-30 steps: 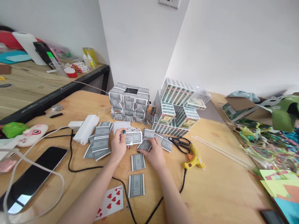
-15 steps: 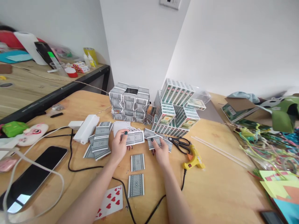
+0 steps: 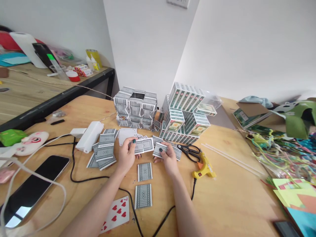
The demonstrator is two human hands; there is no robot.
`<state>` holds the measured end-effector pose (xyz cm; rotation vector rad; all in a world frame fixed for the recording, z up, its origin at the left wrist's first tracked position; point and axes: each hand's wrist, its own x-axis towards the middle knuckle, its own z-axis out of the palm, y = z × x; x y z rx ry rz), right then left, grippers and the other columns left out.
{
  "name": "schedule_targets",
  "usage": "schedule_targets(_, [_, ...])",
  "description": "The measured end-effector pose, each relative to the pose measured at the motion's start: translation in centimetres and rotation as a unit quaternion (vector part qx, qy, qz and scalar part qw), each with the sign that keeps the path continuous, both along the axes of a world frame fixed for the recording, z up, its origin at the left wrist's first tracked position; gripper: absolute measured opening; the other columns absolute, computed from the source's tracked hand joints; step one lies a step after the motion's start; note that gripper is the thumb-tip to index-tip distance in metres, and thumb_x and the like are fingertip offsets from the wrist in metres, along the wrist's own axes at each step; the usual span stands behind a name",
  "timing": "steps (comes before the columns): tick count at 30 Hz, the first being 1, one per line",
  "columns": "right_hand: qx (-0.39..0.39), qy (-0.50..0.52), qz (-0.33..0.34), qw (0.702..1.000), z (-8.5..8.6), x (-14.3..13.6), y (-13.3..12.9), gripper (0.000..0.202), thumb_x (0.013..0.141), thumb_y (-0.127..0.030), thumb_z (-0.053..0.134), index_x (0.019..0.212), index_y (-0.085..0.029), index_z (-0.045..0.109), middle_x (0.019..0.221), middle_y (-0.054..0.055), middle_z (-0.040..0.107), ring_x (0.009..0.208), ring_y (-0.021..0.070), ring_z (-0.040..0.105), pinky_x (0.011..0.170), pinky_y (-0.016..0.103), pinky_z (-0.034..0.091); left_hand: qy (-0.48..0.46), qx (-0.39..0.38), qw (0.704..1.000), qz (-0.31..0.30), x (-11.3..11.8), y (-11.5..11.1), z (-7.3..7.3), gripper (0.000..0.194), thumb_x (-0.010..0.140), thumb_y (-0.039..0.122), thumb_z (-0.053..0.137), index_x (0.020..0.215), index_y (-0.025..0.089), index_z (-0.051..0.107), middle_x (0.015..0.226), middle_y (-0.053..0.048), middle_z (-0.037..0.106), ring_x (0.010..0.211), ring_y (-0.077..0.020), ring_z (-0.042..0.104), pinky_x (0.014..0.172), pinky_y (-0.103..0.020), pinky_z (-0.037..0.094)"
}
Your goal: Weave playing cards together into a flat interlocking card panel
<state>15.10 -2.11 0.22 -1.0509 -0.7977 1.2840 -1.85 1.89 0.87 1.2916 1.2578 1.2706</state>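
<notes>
My left hand (image 3: 126, 155) is closed on folded playing cards (image 3: 147, 144) with grey patterned backs, which stick out to its right. A folded card (image 3: 159, 150) is pinched in my right hand (image 3: 169, 158), just right of those cards. Two folded cards lie in a column below the hands, one nearer (image 3: 143, 196) and one farther (image 3: 145, 171). Piled folded cards (image 3: 106, 151) lie to the left, and more (image 3: 177, 152) lie partly behind my right hand. Farther back stands a hollow structure made of folded cards (image 3: 135, 108).
Stacked card boxes (image 3: 184, 115) stand at the back. Black scissors (image 3: 189, 152) and a yellow glue gun (image 3: 206, 168) lie on the right, its black cable crossing the table (image 3: 229, 197). A phone (image 3: 34, 187), white cables and a seven of hearts (image 3: 118, 212) are at left.
My right hand has lifted its folded card off the cards beneath and brought it left, close to those in my left hand. The view has shifted slightly.
</notes>
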Motion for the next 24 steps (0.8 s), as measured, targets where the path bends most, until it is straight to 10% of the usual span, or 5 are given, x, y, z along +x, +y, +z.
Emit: schedule_targets(24, [0.012, -0.078, 0.08, 0.994, 0.62, 0.15, -0.49, 0.032, 0.074, -0.036, 0.062, 0.102, -0.024, 0.053, 0.073, -0.002, 0.061, 0.048, 0.014, 0.06, 0.048, 0.03, 0.053, 0.141, 0.048, 0.985, -0.085, -0.46, 0.05, -0.43, 0.027, 0.086, 0.028, 0.038, 0.1, 0.02, 0.06, 0.05, 0.005, 0.051, 0.037, -0.0108, 0.047, 0.04, -0.021, 0.038])
